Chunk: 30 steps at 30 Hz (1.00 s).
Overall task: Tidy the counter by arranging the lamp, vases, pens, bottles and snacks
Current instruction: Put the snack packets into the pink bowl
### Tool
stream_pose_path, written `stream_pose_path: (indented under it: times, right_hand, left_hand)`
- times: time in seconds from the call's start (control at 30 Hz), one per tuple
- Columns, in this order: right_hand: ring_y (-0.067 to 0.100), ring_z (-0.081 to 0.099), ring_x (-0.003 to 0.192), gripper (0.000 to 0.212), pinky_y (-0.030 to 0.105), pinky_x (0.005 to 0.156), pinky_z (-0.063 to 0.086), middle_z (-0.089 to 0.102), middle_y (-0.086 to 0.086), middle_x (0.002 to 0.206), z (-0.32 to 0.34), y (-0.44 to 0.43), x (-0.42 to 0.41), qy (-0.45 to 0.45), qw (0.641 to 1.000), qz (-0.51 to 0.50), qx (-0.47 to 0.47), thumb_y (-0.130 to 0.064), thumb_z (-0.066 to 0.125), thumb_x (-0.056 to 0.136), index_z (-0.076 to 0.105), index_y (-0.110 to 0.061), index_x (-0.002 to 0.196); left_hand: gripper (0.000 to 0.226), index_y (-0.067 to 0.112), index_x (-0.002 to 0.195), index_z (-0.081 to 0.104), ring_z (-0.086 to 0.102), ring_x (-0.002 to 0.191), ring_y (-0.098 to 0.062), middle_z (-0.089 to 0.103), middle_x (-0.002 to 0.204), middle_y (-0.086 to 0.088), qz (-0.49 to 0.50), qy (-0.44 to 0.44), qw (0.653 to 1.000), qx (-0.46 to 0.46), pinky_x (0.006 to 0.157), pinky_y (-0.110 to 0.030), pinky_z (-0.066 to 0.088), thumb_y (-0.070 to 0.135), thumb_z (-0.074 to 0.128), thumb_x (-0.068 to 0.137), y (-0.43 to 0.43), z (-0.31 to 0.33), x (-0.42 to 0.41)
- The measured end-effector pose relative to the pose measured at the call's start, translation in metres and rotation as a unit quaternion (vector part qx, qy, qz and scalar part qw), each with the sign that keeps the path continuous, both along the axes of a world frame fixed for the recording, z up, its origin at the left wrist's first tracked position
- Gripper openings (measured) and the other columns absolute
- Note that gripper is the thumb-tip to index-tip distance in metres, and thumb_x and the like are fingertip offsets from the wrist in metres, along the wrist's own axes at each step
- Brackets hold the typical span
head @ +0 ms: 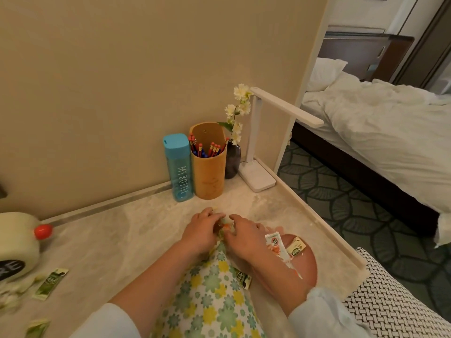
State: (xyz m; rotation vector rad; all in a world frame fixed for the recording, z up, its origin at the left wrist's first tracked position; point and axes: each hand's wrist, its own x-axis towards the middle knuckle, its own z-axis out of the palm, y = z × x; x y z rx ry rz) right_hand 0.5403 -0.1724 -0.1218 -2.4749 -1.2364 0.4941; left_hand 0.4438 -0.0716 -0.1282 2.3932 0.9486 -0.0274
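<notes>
My left hand [201,229] and my right hand [245,236] meet over the marble counter [117,228] and together pinch the far end of a floral green-and-yellow cloth [212,296]; something small and orange shows between the fingers. Against the wall stand a blue bottle [179,167], a wooden pen holder [208,164] full of pens, a dark vase [233,162] with white flowers and a white desk lamp [258,175]. Snack sachets [277,245] lie in a pink dish [305,262] under my right wrist. Green sachets [50,284] lie at the left.
A cream container with a red cap [42,231] lies at the far left edge. The counter ends in a raised rim [324,226] on the right, with a woven-pattern chair [390,296] below it. Beyond are patterned carpet and a bed [380,123].
</notes>
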Motion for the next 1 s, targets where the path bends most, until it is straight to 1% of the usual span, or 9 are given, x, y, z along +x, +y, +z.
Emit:
stream_pose_path:
  times: [0.1, 0.2, 0.3, 0.43, 0.57, 0.73, 0.8, 0.9, 1.0]
  right_hand:
    - [0.023, 0.055, 0.12, 0.044, 0.041, 0.104, 0.028, 0.065, 0.0, 0.125, -0.002, 0.006, -0.003, 0.023, 0.999, -0.014, 0.034, -0.025, 0.044, 0.093, 0.045, -0.03, 0.137]
    - [0.017, 0.062, 0.105, 0.037, 0.037, 0.103, 0.036, 0.071, -0.004, 0.11, -0.002, 0.006, -0.004, 0.044, 0.99, -0.051, 0.12, -0.017, 0.046, 0.093, 0.056, -0.03, 0.127]
    - [0.011, 0.063, 0.095, 0.031, 0.034, 0.089, 0.05, 0.07, -0.008, 0.105, 0.005, 0.001, 0.001, 0.086, 0.964, -0.105, 0.229, -0.011, 0.048, 0.095, 0.066, -0.028, 0.113]
    - [0.009, 0.06, 0.096, 0.03, 0.025, 0.084, 0.046, 0.067, -0.01, 0.107, 0.022, -0.017, 0.011, 0.129, 0.926, -0.179, 0.305, -0.007, 0.049, 0.094, 0.068, -0.025, 0.11]
    - [0.001, 0.059, 0.089, 0.031, 0.025, 0.076, 0.047, 0.065, -0.016, 0.095, 0.031, -0.055, 0.012, 0.147, 0.901, -0.238, 0.332, -0.007, 0.047, 0.091, 0.067, -0.029, 0.099]
    - [0.003, 0.062, 0.079, 0.026, 0.03, 0.071, 0.052, 0.067, -0.016, 0.086, 0.016, -0.099, 0.008, 0.104, 0.901, -0.292, 0.304, -0.015, 0.05, 0.088, 0.066, -0.035, 0.088]
    - [0.006, 0.062, 0.085, 0.024, 0.033, 0.078, 0.051, 0.069, -0.015, 0.092, 0.008, -0.108, 0.007, 0.088, 0.909, -0.294, 0.282, -0.014, 0.054, 0.086, 0.066, -0.035, 0.087]
    - [0.014, 0.055, 0.107, 0.023, 0.039, 0.097, 0.038, 0.064, -0.013, 0.107, -0.005, -0.118, 0.006, -0.025, 0.951, -0.263, 0.162, -0.019, 0.059, 0.081, 0.068, -0.036, 0.094]
    - [0.014, 0.049, 0.115, 0.023, 0.036, 0.098, 0.031, 0.06, -0.014, 0.115, -0.004, -0.117, 0.0, -0.049, 0.956, -0.228, 0.181, -0.02, 0.061, 0.08, 0.065, -0.038, 0.095]
  left_hand:
    - [0.047, 0.037, 0.131, 0.052, 0.034, 0.129, -0.022, 0.036, 0.144, 0.002, 0.032, -0.046, 0.998, 0.004, 0.107, -0.033, 0.036, 0.011, 0.052, 0.091, -0.001, -0.005, 0.0]
    - [0.049, 0.034, 0.126, 0.056, 0.043, 0.124, -0.018, 0.04, 0.138, 0.003, 0.042, -0.102, 0.994, -0.011, 0.104, -0.033, 0.041, 0.005, 0.055, 0.087, -0.002, -0.008, 0.001]
    - [0.051, 0.03, 0.125, 0.057, 0.051, 0.106, -0.002, 0.045, 0.127, 0.008, 0.053, -0.186, 0.98, -0.042, 0.093, -0.011, 0.042, -0.001, 0.058, 0.085, -0.009, 0.002, 0.006]
    - [0.042, 0.031, 0.12, 0.062, 0.047, 0.093, 0.019, 0.045, 0.118, 0.015, 0.027, -0.268, 0.962, -0.041, 0.08, 0.004, 0.035, 0.007, 0.066, 0.085, -0.028, 0.027, 0.016]
    - [0.032, 0.033, 0.109, 0.066, 0.046, 0.088, 0.022, 0.045, 0.107, 0.017, -0.021, -0.263, 0.961, -0.08, 0.076, 0.002, 0.038, 0.014, 0.07, 0.083, -0.054, 0.036, 0.023]
    - [0.027, 0.036, 0.102, 0.067, 0.056, 0.08, 0.002, 0.049, 0.102, 0.02, -0.048, -0.201, 0.975, -0.085, 0.073, -0.012, 0.046, 0.019, 0.07, 0.081, -0.085, 0.026, 0.028]
    - [0.026, 0.037, 0.103, 0.067, 0.057, 0.082, 0.001, 0.054, 0.105, 0.019, -0.069, -0.164, 0.981, -0.081, 0.076, -0.016, 0.047, 0.02, 0.068, 0.083, -0.09, 0.023, 0.028]
    - [0.028, 0.036, 0.106, 0.068, 0.061, 0.087, -0.003, 0.066, 0.108, 0.017, -0.078, -0.122, 0.987, -0.07, 0.082, -0.024, 0.051, 0.019, 0.062, 0.085, -0.092, 0.023, 0.025]
    - [0.028, 0.036, 0.107, 0.069, 0.06, 0.09, -0.002, 0.067, 0.107, 0.019, -0.06, -0.132, 0.988, -0.061, 0.083, -0.024, 0.05, 0.017, 0.059, 0.088, -0.09, 0.028, 0.017]
